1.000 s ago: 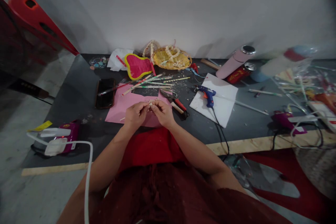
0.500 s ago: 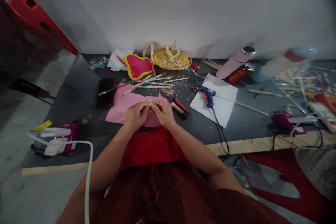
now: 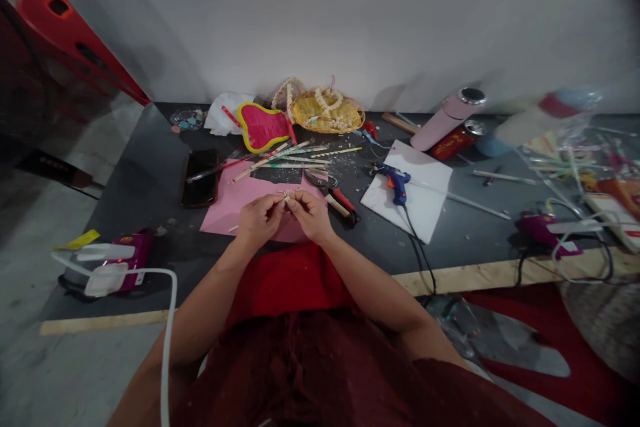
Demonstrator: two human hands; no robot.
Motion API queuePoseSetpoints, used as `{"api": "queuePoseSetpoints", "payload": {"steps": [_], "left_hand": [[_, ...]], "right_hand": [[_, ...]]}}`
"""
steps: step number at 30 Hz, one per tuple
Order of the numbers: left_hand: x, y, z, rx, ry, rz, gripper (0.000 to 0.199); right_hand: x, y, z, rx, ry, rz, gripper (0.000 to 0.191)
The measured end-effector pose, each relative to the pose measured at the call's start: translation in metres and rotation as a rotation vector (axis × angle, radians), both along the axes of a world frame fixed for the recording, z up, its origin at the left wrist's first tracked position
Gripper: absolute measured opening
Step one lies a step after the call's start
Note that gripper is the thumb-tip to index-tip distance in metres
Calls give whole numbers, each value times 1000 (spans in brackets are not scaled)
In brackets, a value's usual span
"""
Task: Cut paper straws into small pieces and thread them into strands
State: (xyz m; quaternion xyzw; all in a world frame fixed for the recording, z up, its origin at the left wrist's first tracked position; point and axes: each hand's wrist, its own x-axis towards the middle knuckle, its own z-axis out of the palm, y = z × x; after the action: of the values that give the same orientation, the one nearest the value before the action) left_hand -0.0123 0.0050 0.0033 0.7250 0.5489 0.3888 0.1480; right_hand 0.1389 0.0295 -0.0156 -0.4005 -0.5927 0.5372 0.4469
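- I have a small pale piece [image 3: 287,195] between the two hands, above the pink sheet [image 3: 215,213]; it is too small for me to tell its make
- The step in hand looks to me like fine fingertip work, holding or shaping the piece, by my judgement
- Any move from here would call, I judge, for a light, even pinch on both sides, since the piece looks easy to crush or drop
- It lies at the fingertips, not in the palms, partly hidden by thumbs and fingers, its ribbed upper edge showing
- My left hand [image 3: 256,219] pinches it from the left, thumb and fingers drawn narrow
- My right hand [image 3: 313,217] pinches it from the right, just as narrow, the two thumbs close together
- Just beyond the hands lie the loose sticks [image 3: 295,165], with the pliers [image 3: 343,199] beside my right hand
- The phone [image 3: 200,180] is off to the left, and the glue gun [image 3: 395,181] rests on the white board [image 3: 430,213] to the right
- The basket [image 3: 305,121] sits farther back, by the wall [image 3: 320,27]
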Motion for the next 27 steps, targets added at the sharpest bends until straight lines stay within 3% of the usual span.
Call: {"api": "queuePoseSetpoints", "payload": {"steps": [4, 8, 14, 20, 24, 27], "left_hand": [[-1, 1, -2, -7, 9, 0, 19], [-4, 3, -4, -4, 31, 39, 19], [-11, 7, -4, -1, 31, 141, 19], [-12, 10, -8, -35, 50, 148, 20], [-12, 10, -10, -48, 78, 159, 21], [-11, 11, -12, -60, 71, 148, 21]], "right_hand": [[6, 3, -1, 108, -79, -2, 27], [22, 13, 1, 329, -399, -112, 16], [31, 22, -5, 348, -731, -114, 19], [29, 23, -11, 368, -687, -129, 25], [41, 28, 2, 394, -672, -186, 25], [60, 29, 15, 480, -842, -249, 23]]}}
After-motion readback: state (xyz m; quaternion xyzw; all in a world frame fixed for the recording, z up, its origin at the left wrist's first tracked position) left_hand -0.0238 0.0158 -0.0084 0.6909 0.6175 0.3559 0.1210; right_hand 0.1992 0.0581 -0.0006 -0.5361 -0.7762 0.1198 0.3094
